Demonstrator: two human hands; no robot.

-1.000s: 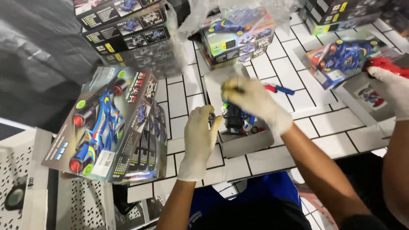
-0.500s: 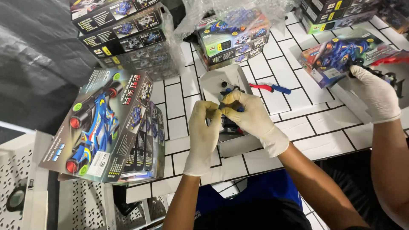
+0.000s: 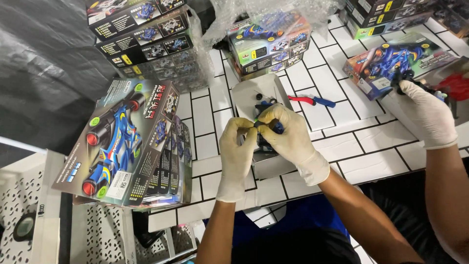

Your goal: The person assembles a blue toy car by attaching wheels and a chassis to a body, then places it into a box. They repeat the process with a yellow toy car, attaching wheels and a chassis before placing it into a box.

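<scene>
Hands meet over the middle of the white tiled table (image 3: 342, 142), both in thin cream gloves. Left hand (image 3: 237, 151) is raised with fingers curled inward, thumb and forefinger pinched on a small dark part (image 3: 260, 124). Right hand (image 3: 288, 139) comes in from the right, wrist bent, its fingertips closed on the same part from the other side. Both forearms are bare below the glove cuffs.

The part sits just above an open grey cardboard tray (image 3: 266, 164), which holds a blue toy car (image 3: 266, 138); the fingers cover most of the part, so its shape cannot be made out, and much of the car is hidden too. A co-worker's gloved hand (image 3: 427, 115) at right grips a dark object, partly cut off by the frame edge.

Glossy printed model-car boxes (image 3: 124, 142) lean at left, with more stacked behind under crinkled clear wrap. A red and blue tool (image 3: 312, 101) lies flat beside the tray.
</scene>
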